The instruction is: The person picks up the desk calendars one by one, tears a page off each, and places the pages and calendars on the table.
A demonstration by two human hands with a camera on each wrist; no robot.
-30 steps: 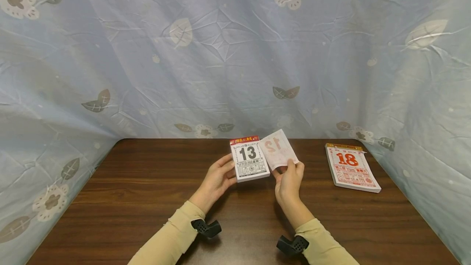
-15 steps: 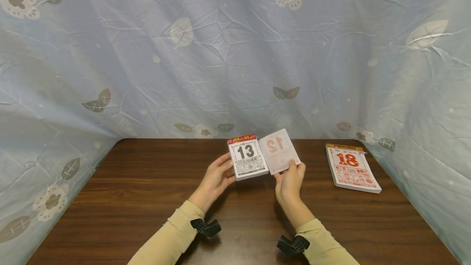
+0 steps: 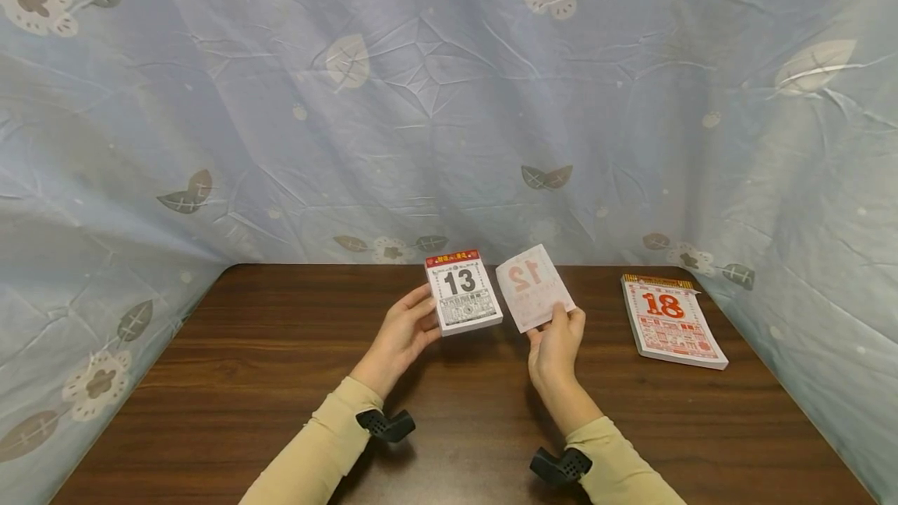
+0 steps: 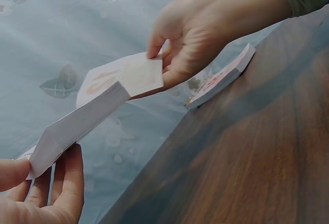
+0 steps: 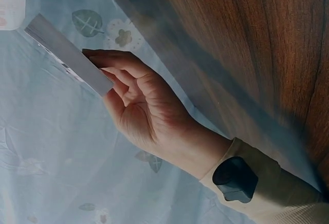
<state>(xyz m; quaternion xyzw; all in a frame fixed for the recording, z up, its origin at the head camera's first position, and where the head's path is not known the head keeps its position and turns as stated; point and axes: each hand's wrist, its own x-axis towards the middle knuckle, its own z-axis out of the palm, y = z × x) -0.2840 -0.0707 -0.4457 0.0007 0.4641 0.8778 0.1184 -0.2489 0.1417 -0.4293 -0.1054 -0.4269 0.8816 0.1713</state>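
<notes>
The left hand (image 3: 398,337), gripping the calendar pad (image 3: 462,292) showing 13, has drawn it away from the torn sheet (image 3: 535,287) pinched in the right hand (image 3: 557,343), so the leaf now looks fully detached.

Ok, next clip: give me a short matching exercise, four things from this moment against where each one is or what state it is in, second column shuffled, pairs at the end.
Things
1. calendar pad showing 13
2. loose sheet showing 12
3. calendar pad showing 18
4. floral cloth

Places or states
A. lying flat on the table, untouched
B. pinched in the right hand
C. hanging behind the table
D. gripped in the left hand

Pairs: 1-D, 2-B, 3-A, 4-C
</notes>
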